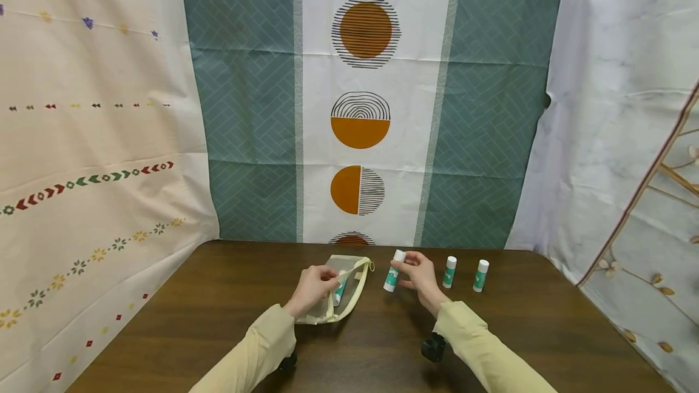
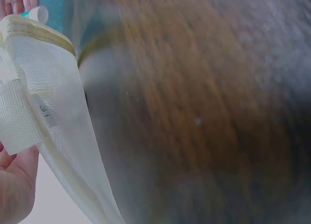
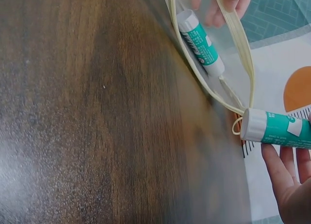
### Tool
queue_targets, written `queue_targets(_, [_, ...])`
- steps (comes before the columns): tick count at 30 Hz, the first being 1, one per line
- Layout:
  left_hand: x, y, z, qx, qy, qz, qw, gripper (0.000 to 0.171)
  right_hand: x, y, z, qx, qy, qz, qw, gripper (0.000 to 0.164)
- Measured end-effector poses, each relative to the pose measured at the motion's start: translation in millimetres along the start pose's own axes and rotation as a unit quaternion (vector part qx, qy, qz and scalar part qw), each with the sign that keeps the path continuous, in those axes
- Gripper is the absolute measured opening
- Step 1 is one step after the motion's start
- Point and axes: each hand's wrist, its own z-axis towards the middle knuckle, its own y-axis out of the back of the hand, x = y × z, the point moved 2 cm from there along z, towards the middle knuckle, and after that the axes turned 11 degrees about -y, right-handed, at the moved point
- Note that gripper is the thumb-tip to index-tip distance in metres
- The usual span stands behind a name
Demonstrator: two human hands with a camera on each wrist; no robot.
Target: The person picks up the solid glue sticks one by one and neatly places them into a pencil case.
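My left hand pinches the upper edge of a pale yellow mesh zip pouch, whose mouth gapes toward the right. Inside the pouch lies a green-and-white glue stick, seen plainly in the right wrist view. A second glue stick is held by my right hand, just to the right of the pouch mouth and slightly tilted. In the right wrist view its white end overlaps the pouch's zip-pull loop. Much of the left hand is hidden behind the pouch fabric in the left wrist view.
Two more glue sticks, one nearer and one farther right, stand upright on the dark wooden table. A patterned curtain hangs along the table's back edge, with draped cloths at both sides.
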Motion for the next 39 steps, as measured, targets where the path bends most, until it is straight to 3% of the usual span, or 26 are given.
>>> queue_targets(39, [6.1,-0.7,0.3,-0.005,-0.003,-0.003,1.0,0.008,-4,-36,-8,0.053,-0.032,0.018,0.998,0.037])
